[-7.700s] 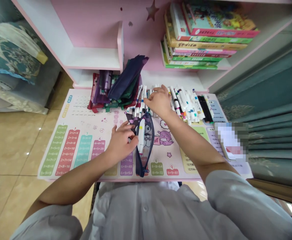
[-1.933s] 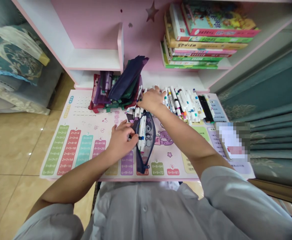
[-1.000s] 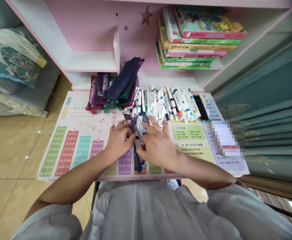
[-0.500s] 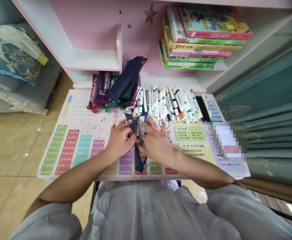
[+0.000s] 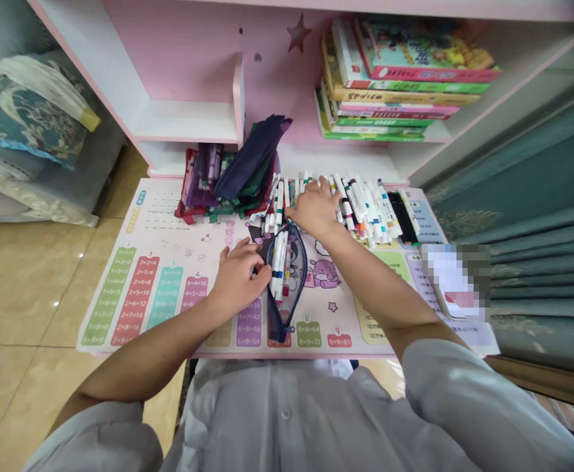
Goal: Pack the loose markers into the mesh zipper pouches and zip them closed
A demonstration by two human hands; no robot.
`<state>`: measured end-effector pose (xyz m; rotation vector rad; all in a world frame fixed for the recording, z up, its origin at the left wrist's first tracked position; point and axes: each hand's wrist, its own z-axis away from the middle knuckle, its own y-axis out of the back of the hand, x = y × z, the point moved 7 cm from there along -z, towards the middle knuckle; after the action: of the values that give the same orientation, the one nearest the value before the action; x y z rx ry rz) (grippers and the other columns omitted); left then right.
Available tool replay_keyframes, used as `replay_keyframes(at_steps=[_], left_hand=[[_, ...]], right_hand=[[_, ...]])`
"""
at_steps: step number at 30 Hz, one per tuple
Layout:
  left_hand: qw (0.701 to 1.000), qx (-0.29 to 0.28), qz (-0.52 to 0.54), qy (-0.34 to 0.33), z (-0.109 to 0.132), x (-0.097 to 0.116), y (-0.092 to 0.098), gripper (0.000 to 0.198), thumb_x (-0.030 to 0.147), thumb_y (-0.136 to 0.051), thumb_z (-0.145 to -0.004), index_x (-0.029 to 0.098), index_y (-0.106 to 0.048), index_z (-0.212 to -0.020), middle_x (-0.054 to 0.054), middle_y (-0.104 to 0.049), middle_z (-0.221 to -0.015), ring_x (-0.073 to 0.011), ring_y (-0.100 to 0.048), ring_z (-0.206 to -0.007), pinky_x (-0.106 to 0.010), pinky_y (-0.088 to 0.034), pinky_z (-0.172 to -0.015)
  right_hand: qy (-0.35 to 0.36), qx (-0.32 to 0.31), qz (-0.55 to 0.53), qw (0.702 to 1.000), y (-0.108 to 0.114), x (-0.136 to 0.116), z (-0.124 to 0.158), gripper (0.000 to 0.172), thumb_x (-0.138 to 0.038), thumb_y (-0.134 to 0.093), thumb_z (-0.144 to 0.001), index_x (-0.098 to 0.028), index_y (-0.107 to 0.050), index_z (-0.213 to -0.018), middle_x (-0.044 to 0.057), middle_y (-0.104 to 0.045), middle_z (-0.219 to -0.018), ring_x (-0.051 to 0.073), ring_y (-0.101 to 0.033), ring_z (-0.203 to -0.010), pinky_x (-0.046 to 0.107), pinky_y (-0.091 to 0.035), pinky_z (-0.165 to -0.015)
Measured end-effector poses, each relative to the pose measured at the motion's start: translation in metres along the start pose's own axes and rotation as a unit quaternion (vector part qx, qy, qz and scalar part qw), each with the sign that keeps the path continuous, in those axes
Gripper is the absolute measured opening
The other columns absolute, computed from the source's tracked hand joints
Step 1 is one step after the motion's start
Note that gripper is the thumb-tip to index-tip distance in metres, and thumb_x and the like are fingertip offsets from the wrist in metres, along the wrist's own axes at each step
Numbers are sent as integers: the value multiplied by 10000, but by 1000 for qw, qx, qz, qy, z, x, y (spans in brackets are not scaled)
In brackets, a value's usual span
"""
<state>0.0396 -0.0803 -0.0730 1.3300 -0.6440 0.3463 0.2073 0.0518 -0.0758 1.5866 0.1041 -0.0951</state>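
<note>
A dark blue mesh zip pouch (image 5: 298,288) lies unzipped on the desk in front of me, its mouth spread. Several white-barrelled markers (image 5: 279,262) lie inside it, lengthwise. My left hand (image 5: 240,278) is at the pouch's left side, thumb and curled forefinger pinching its edge. Beyond the pouch, my right hand (image 5: 316,204) reaches over a row of loose markers (image 5: 365,203), fingers apart and touching or just above them. Its fingertips partly cover the markers beneath.
Filled mesh pouches (image 5: 247,170) in navy, purple, green and red are heaped at the back left. Books (image 5: 399,85) are stacked on the shelf. Black pens (image 5: 401,216) lie right of the markers, and a phone-like object (image 5: 451,282) near the desk's right edge.
My right hand has left the pouch and moved forward to the loose markers. The pouch's mouth now gapes wider, showing the markers inside. My left hand stays at its left edge.
</note>
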Motion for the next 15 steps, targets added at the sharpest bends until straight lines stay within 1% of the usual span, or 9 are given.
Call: replay_keyframes(at_steps=[3, 7, 9, 12, 15], left_hand=[[1000, -4, 4, 1, 0, 0, 1, 214, 268, -550, -877, 216, -599, -675, -88, -680, -1366, -320, -454, -1458, -624, -300, -1191], [1000, -8, 3, 3, 1, 0, 1, 217, 268, -549, -878, 214, -614, -679, -77, -679, -1365, -338, -454, -1453, -621, -303, -1191], [1000, -7, 1, 2, 0, 0, 1, 217, 267, -548, -877, 212, -620, -680, -79, -681, -1360, -339, -456, -1451, -618, -302, -1194], [1000, -9, 0, 2, 0, 1, 1, 217, 272, -549, -879, 212, -620, -683, -84, -677, -1366, -330, -455, -1455, -613, -301, -1195], [1000, -11, -1, 3, 0, 1, 1, 213, 271, -553, -881, 212, -616, -686, -94, -676, -1369, -323, -454, -1457, -612, -297, -1196]], right_hand=[[-6, -21, 23, 1000, -11, -2, -7, 488, -415, -626, -896, -62, -700, -1226, 269, -508, -1498, 459, -250, -1515, 768, -223, -1124], [-7, -30, 33, 999, -15, -3, -10, 506, -444, -626, -904, -70, -694, -1239, 276, -485, -1510, 484, -187, -1533, 800, -169, -1115], [1, -27, 37, 999, -15, -5, -10, 499, -455, -620, -904, -80, -707, -1222, 274, -495, -1504, 500, -181, -1529, 817, -158, -1099], [14, -12, 28, 999, -9, -9, -9, 483, -447, -596, -897, -91, -727, -1196, 260, -528, -1482, 493, -226, -1512, 818, -180, -1091], [13, 17, -1, 1000, 10, -8, 5, 431, -381, -570, -868, -86, -756, -1121, 235, -550, -1469, 459, -252, -1512, 786, -212, -1115]])
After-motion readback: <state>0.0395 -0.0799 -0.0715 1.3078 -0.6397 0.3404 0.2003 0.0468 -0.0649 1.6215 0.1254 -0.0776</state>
